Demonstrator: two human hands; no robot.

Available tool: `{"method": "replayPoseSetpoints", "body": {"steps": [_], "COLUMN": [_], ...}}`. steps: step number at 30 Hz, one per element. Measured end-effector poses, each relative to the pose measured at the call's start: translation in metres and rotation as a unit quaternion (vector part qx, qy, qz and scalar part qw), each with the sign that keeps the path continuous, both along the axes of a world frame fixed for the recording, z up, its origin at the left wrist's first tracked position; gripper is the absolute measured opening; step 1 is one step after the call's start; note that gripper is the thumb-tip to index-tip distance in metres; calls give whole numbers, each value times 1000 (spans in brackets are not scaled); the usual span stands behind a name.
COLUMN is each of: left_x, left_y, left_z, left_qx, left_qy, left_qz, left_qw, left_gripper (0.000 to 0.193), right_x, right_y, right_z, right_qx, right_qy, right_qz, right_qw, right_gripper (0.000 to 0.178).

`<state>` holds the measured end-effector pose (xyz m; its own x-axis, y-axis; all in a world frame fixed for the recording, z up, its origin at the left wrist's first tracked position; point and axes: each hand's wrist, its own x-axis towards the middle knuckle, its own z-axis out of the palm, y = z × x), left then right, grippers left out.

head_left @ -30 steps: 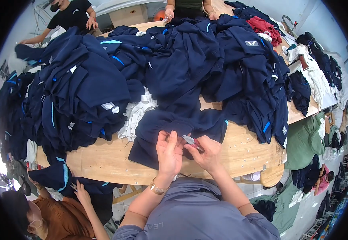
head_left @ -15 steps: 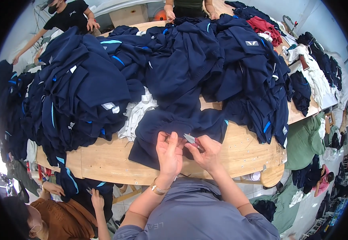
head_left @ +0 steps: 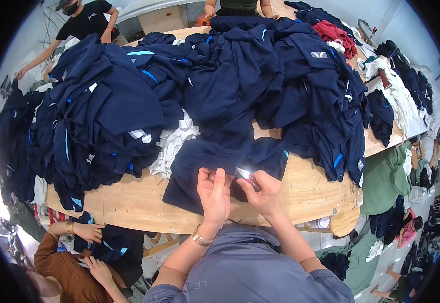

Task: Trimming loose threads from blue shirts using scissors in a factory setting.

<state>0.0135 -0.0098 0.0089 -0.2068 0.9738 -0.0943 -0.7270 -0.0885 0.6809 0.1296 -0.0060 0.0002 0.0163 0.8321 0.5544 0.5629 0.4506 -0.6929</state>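
Barely changed over the last half second: turned snips (head_left: 245, 174) slightly in right hand (head_left: 264, 194), closed around the handles, shifting tips a touch rightward and throwing a bright glint off the blade. Holding left hand (head_left: 215, 197) as before, half curled over garment (head_left: 194, 155), thumb up, just left of the tips; cannot tell if pinching cloth or thread. Kept garment in same spot: near side of table (head_left: 129, 207), under both hands, in front of navy pile (head_left: 230, 76). Probably just a new blade angle, with no visible progress on the cloth; cannot see any fresh cut. Seeing bigger change at lower left: brown-sleeved co-worker (head_left: 78, 275), with hands now closer together by dark cloth (head_left: 110, 245).
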Motion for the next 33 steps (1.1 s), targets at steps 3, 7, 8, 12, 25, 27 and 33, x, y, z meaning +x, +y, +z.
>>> {"method": "replayPoseSetpoints", "body": {"steps": [3, 7, 8, 12, 25, 27, 33], "left_x": [-1, -3, -3, -3, -2, -5, -4], "left_y": [0, -1, -1, 0, -1, -1, 1], "left_z": [1, 0, -1, -6, 0, -4, -3], "left_qx": [-5, 14, 21, 26, 0, 3, -3], "left_qy": [-5, -23, -23, -10, -20, -19, 27], "left_qz": [-2, -18, -17, -5, -10, -3, -6], "left_qw": [1000, 999, 999, 1000, 1000, 1000, 1000], "left_gripper": [8, 11, 11, 8, 8, 11, 12], "right_x": [-1, -3, -3, -2, -6, -3, -11], "right_y": [0, 1, 1, 2, 16, 15, 14], "right_z": [0, 3, 4, 1, 17, 20, 9], "right_qx": [-3, 8, 9, 9, 10, 75, -3], "right_qy": [6, -19, -19, -12, 67, -60, 92], "right_qz": [7, 12, 12, 9, 72, 82, 48], "right_qw": [1000, 1000, 1000, 1000, 995, 992, 995], "right_gripper": [32, 32, 32, 31, 22, 40, 20]}}
